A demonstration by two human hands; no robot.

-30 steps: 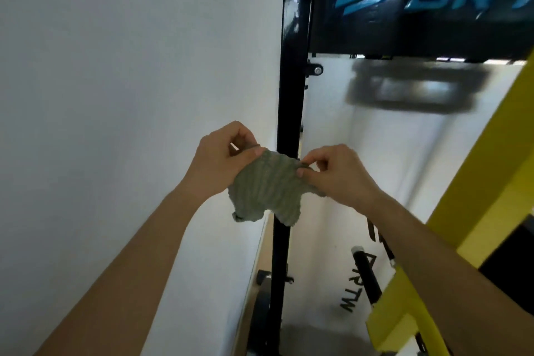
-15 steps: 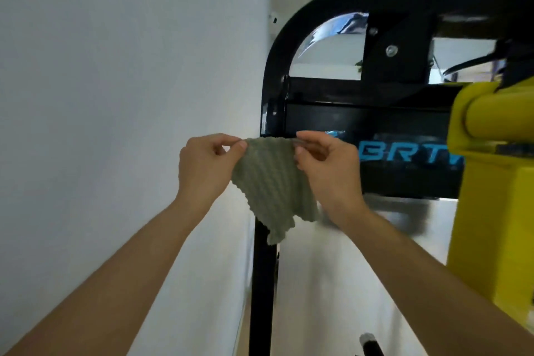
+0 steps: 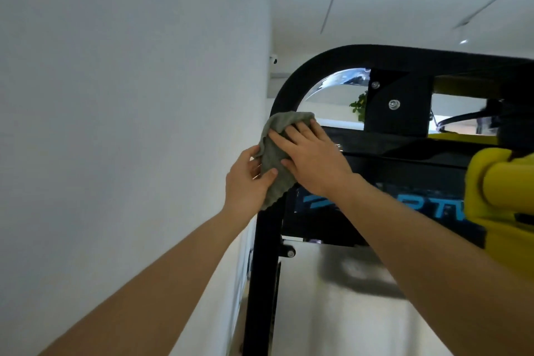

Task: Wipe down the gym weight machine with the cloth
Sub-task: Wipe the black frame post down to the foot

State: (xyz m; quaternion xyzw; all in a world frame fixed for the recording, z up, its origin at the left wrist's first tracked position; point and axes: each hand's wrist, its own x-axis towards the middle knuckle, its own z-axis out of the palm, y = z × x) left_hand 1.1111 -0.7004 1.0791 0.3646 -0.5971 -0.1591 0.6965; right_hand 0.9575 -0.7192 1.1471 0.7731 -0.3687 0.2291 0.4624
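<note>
I had the cloth (image 3: pixel 276 153) up against the black frame (image 3: pixel 264 269) of the machine, at the left upright just below where it curves over into the top bar. My right hand (image 3: pixel 312 159) lay flat on the cloth with the fingers straight, pressing it onto the frame; the fingertips reached nearly to the cloth's upper edge. My left hand (image 3: pixel 248 182) gripped the cloth's left side and lower part, thumb over the front and fingers curled round behind, so the cloth sat between my two hands with its bottom corner hanging below my left thumb. Behind the frame ran a dark panel (image 3: pixel 404 205) with blue lettering, partly hidden by my right forearm. A yellow arm (image 3: pixel 502 182) of the machine stood at the right edge, well apart from the cloth. The white wall (image 3: pixel 130 124) ran just beside the upright on the left.
</note>
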